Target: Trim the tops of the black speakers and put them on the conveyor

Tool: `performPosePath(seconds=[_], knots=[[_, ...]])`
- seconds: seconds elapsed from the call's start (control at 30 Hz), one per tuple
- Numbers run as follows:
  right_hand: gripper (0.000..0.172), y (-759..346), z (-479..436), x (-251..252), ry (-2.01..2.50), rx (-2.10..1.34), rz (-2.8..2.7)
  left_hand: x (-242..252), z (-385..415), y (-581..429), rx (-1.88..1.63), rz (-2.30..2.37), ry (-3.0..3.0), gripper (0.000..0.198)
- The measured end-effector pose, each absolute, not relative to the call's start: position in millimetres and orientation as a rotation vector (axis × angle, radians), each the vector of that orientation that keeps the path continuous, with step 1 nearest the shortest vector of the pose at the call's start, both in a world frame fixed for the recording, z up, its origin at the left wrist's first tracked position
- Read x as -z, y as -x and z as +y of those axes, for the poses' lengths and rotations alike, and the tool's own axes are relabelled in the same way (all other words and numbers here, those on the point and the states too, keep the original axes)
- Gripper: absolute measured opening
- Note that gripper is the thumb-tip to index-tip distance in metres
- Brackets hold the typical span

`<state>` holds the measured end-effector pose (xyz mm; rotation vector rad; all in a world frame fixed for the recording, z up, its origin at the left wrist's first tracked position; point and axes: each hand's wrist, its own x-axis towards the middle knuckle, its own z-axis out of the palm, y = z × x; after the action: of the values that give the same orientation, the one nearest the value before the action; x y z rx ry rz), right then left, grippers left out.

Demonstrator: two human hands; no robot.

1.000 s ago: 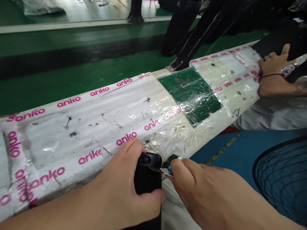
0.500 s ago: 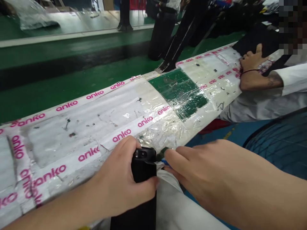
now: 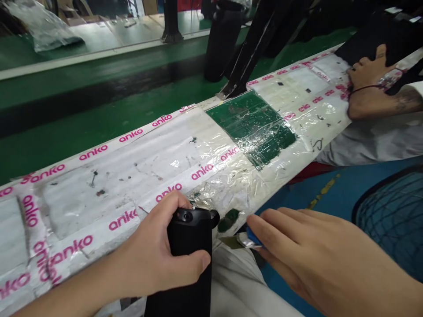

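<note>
My left hand (image 3: pixel 161 246) is closed around an upright black plastic object (image 3: pixel 188 237), perhaps a tool grip, against the edge of a long board (image 3: pixel 132 176). The board is wrapped in white sheet, clear film and pink-lettered "anko" tape. My right hand (image 3: pixel 307 251) pinches a small blue-handled blade (image 3: pixel 251 237) just off the board's near edge, its metal tip pointing left. A small dark green patch (image 3: pixel 228 220) shows between my hands. A larger green panel (image 3: pixel 251 127) lies under film further along. Another person's hand (image 3: pixel 373 83) rests on the board's far end.
A round blue wire fan guard (image 3: pixel 393 211) stands at the right on a blue mat (image 3: pixel 291 220). A white-clad knee (image 3: pixel 370 145) lies beyond the board. Dark-trousered legs (image 3: pixel 221 48) stand on the green floor (image 3: pixel 99 105) behind it, and a plastic bag (image 3: pixel 42 31) lies further back.
My right hand has moved right, away from the black object, taking the blade off the green patch, which now shows more fully. My left hand has not changed its hold.
</note>
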<state>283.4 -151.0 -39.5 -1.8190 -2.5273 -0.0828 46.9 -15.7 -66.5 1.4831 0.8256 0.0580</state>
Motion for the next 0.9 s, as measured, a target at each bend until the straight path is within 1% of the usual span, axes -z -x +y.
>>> performPosePath(seconds=[0.1, 0.2, 0.3, 0.37, 0.43, 0.53, 0.6, 0.77, 0.9], knots=[[0.024, -274, -138, 53, 1.715, 0.063, -2.503, 65, -16, -48, -0.086, 0.814, -1.49, 0.04], [0.02, -271, -132, 54, 1.705, 0.037, -2.491, 64, -10, -42, -0.07, 0.785, -1.586, 0.041], [0.019, -266, -129, 50, 1.705, -0.031, -2.452, 63, 3, -32, -0.001, 0.628, -1.618, 0.046], [0.017, -263, -128, 48, 1.71, -0.065, -2.441, 65, 8, -30, 0.006, 0.55, -1.626, 0.043], [0.018, -262, -128, 47, 1.713, -0.08, -2.456, 68, 7, -32, -0.079, 0.581, -1.672, 0.042], [0.022, -265, -129, 46, 1.708, -0.038, -2.509, 76, -5, -43, -0.27, 0.656, -1.761, 0.053], [0.024, -269, -130, 46, 1.702, -0.001, -2.553, 79, -14, -50, -0.337, 0.674, -1.775, 0.056], [0.027, -274, -130, 45, 1.715, 0.042, -2.597, 83, -20, -52, -0.336, 0.684, -1.718, 0.051], [0.025, -271, -130, 46, 1.758, -0.043, -2.564, 86, -18, -49, -0.341, 0.668, -1.69, 0.049]])
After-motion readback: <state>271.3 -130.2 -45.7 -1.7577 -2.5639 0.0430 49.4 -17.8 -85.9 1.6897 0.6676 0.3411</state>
